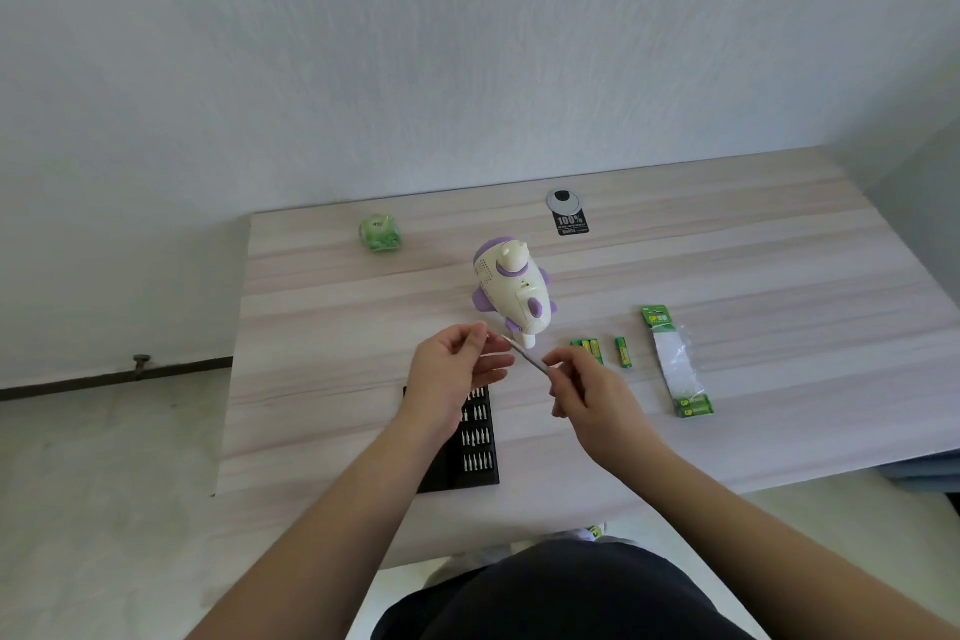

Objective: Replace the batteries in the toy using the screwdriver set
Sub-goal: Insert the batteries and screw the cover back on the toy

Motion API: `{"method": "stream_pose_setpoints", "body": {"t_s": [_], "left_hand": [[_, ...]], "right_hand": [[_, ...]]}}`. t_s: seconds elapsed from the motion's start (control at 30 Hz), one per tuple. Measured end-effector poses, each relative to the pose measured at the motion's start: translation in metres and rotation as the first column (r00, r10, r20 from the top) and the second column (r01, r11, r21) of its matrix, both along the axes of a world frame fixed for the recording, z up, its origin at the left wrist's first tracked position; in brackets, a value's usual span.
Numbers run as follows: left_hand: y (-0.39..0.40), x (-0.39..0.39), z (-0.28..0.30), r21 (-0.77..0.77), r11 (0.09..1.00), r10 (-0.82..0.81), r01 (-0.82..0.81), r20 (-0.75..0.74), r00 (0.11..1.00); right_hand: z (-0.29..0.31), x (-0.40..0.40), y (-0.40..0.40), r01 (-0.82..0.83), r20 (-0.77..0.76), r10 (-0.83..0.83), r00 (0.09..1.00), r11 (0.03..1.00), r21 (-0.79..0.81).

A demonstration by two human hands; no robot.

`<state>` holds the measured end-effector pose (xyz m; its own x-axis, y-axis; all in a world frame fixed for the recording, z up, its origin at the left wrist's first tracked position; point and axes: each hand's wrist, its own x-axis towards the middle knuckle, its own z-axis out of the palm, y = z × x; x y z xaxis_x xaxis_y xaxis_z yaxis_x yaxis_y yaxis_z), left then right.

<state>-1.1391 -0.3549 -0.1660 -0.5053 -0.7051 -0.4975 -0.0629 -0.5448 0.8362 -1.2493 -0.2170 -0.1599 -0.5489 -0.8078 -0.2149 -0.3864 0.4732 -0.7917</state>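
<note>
We see the table bearing everything within reach: the toy lies just beyond our hands, likely awaiting its screw, and the open bit case sits beneath our left wrist. Loose batteries lie beside their torn pack, ready. Our right hand grips the screwdriver; our left hand pinches at its tip, probably seating a bit.
</note>
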Motion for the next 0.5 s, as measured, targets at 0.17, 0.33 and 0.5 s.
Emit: {"method": "stream_pose_setpoints", "body": {"t_s": [0.17, 0.33, 0.5], "left_hand": [[0.004, -0.002, 0.010, 0.030, 1.000, 0.005, -0.004, -0.037, 0.999], [0.007, -0.005, 0.014, 0.010, 1.000, -0.009, 0.009, -0.031, 0.999], [0.011, -0.009, 0.016, 0.014, 1.000, -0.005, 0.006, -0.028, 1.000]], "right_hand": [[0.004, -0.003, 0.003, 0.023, -0.009, -0.023, 1.000, 0.999, -0.036], [0.010, -0.003, 0.006, 0.009, -0.018, -0.010, 1.000, 0.997, -0.079], [0.010, -0.008, 0.006, 0.003, -0.017, -0.005, 1.000, 0.996, -0.090]]}}
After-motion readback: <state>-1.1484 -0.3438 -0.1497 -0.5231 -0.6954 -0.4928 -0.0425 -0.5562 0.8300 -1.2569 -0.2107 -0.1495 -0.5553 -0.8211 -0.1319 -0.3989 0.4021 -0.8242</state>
